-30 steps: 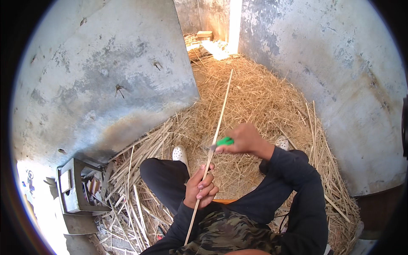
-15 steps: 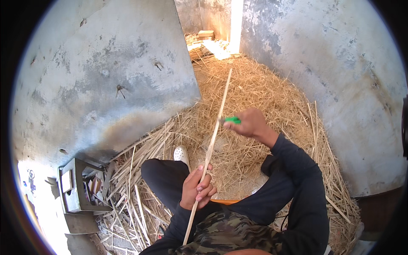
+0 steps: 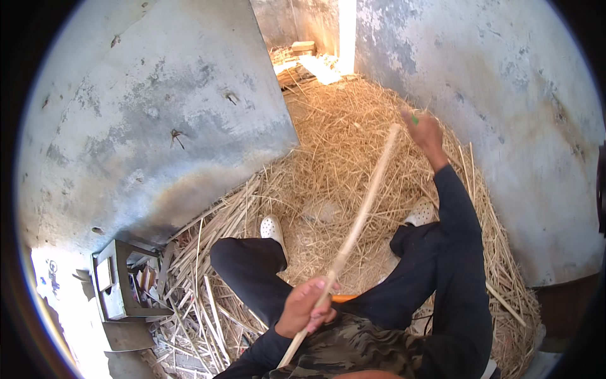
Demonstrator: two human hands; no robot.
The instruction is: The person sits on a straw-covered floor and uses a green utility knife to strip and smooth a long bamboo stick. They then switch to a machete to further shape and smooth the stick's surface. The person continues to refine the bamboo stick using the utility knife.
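Note:
A long pale strip of split wood or bamboo (image 3: 363,215) slants up and away from my lap, slightly blurred by motion. My left hand (image 3: 306,308) is closed around its lower part, close to my body. Beyond the strip's far end and to the right, my right hand (image 3: 424,134) is closed on a small green-handled tool (image 3: 414,119). Only a bit of green shows; the tool's working end is blurred and I cannot make it out. The right hand is apart from the strip.
Loose shavings (image 3: 353,120) cover the floor between two worn plaster walls (image 3: 170,95), (image 3: 480,126). Long strips (image 3: 202,252) lie piled on the left, beside a small stool-like stand (image 3: 117,290). My outstretched legs end in white perforated shoes (image 3: 273,230).
My right hand has moved away and to the right with the green-handled tool, off the strip. The strip's far end has swung right, and my left hand has shifted slightly right and nearer.

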